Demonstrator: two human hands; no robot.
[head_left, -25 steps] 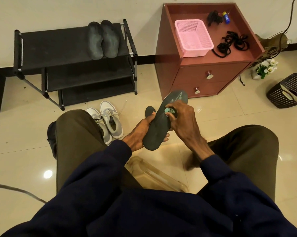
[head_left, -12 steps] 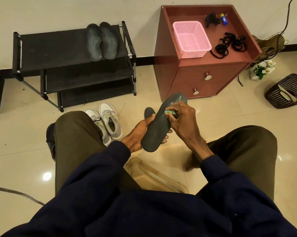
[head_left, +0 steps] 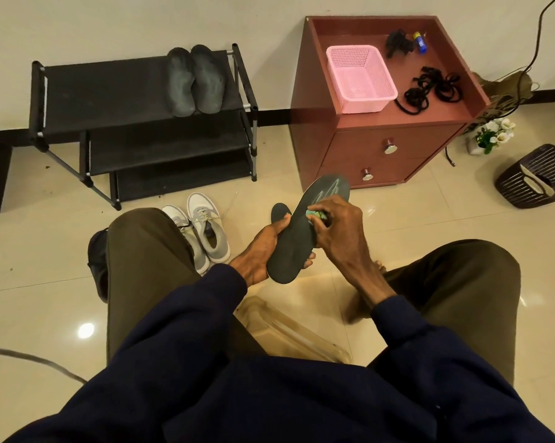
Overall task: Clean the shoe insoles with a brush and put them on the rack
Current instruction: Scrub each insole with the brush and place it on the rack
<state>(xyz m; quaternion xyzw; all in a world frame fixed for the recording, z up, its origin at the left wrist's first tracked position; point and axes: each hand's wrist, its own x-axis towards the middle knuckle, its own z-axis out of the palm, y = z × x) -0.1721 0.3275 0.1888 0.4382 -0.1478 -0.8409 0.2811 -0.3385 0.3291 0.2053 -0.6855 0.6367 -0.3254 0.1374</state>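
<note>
- Fingers [head_left: 322, 208] of the right hand [head_left: 337, 228] pinch a small teal brush [head_left: 314, 215] against a dark grey foam insole [head_left: 298, 241], held over the glossy tiled floor [head_left: 397, 225].
- Gripped at the heel by the left hand [head_left: 260, 251], its long axis slants away, toe toward the reddish wooden cabinet [head_left: 365, 145].

Nothing here can be read as a word, number or brand. The dark insole [head_left: 297, 247] bears pale looping strokes [head_left: 328, 190] near its toe end, which look like a mark of some kind, but no letters can be made out. Near the back edge of the cabinet [head_left: 429, 114] top lies a small blue tube [head_left: 421, 44] with a yellow cap; any label on it is too small to tell.
</note>
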